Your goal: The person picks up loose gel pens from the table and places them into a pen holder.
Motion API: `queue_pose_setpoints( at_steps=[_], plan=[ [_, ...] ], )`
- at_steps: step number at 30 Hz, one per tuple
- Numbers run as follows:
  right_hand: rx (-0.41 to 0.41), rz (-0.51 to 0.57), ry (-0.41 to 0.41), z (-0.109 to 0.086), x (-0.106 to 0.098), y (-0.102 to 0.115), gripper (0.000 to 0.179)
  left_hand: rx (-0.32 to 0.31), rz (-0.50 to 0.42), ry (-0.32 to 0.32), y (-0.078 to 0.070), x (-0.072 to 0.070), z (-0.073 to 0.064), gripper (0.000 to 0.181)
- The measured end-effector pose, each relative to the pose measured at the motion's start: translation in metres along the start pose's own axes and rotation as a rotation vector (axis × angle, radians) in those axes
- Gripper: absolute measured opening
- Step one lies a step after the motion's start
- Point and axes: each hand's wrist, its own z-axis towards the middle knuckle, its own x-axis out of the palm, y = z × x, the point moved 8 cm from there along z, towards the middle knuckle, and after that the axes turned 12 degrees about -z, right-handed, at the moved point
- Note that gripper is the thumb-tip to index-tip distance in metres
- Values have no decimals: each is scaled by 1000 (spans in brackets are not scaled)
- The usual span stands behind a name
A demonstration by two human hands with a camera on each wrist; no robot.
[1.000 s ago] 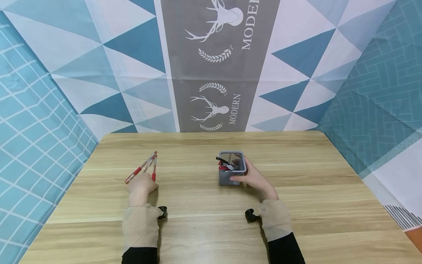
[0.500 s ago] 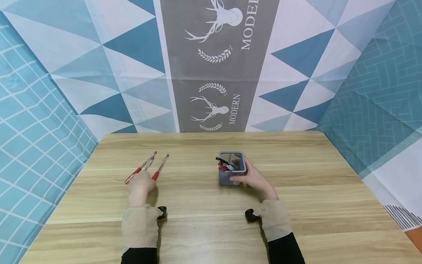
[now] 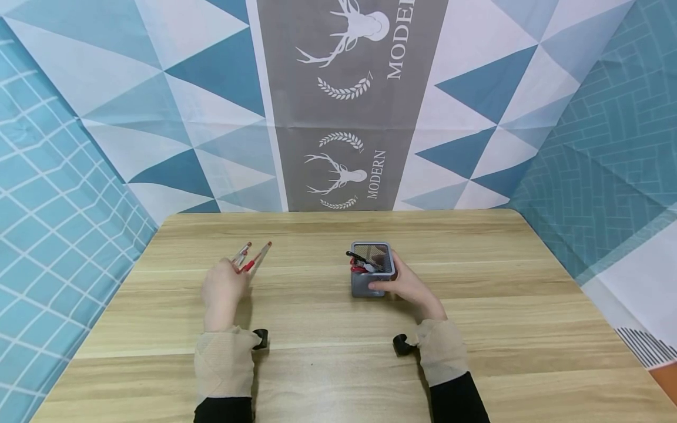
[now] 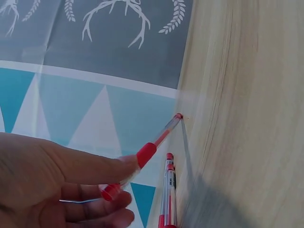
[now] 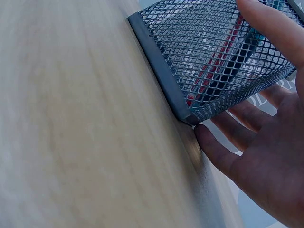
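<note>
My left hand [image 3: 224, 286] pinches a red-gripped clear pen [image 4: 146, 155] between thumb and fingers, as the left wrist view shows. That pen is tilted, its far end close to the tabletop beside its shadow. Two more red pens [image 4: 170, 197] lie on the table under and beyond the hand, partly hidden by it in the head view. Right of centre stands a grey metal mesh pen holder [image 3: 367, 285] with a black-handled item and red pens inside. My right hand [image 3: 409, 286] grips its right side, thumb across the front and fingers behind.
The wood-grain table [image 3: 312, 335] ends at a patterned cloth backdrop [image 3: 338, 106] with deer prints. Blue tiled-pattern cloth [image 3: 58, 223] hangs along the left side. Black wrist cameras [image 3: 403, 345] sit on the inner side of both wrists.
My left hand has swung one pen away from the others to the right and lifted it, moving slightly forward. The right hand and pen holder have stayed put.
</note>
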Motion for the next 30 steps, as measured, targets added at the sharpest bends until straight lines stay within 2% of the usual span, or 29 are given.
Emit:
queue_pose_setpoints(
  at_steps=[5, 12, 18, 22, 27, 30],
  plan=[
    [-5, -14, -11, 4, -1, -10, 87, 47, -41, -95, -6, -7, -1, 18],
    [-35, -21, -7, 3, 0, -9, 87, 95, -138, -270, -15, -18, -3, 17],
    [-32, -14, -6, 4, -1, -10, 87, 146, -179, -383, -22, -26, -6, 16],
    [-34, -18, -6, 4, -1, -10, 87, 169, -209, -422, -27, -31, -9, 16],
    [-32, -20, -7, 4, -1, -11, 87, 172, -228, -423, -34, -34, -11, 19],
    [-31, -20, -7, 4, -1, -11, 87, 195, -229, -431, -41, -37, -15, 20]
  ],
)
